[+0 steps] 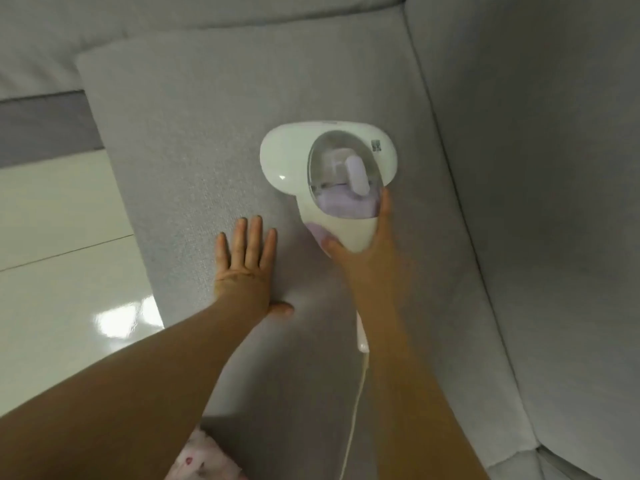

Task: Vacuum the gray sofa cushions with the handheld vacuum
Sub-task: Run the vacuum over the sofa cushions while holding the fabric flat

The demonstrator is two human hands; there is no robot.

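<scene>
Pink patterned cloth (201,459) shows at the bottom edge, closest to the lens, between two bare forearms (138,375) that reach forward over the sofa. The left hand (247,268) lies flat, palm down, on the gray seat cushion (180,143), its fingers straight and slightly spread and the thumb stuck out to the side; it holds nothing. Just beside it, the right hand (360,251) grips the narrow rear end of the vacuum (304,157), thumb on the near left side and a finger stretched along the right edge. The vacuum is white, with a clear oval dust cup on top and pale purple parts inside. Its wide head rests on the seat cushion, near the seam where the seat meets the back cushion (536,168) on the right side of the view. A thin white cord (356,393) trails from under the right wrist back toward the camera across the seat. Another gray cushion (207,12) runs along the top of the view. Glossy pale floor (52,220) shows at the left, past the seat cushion's edge.
</scene>
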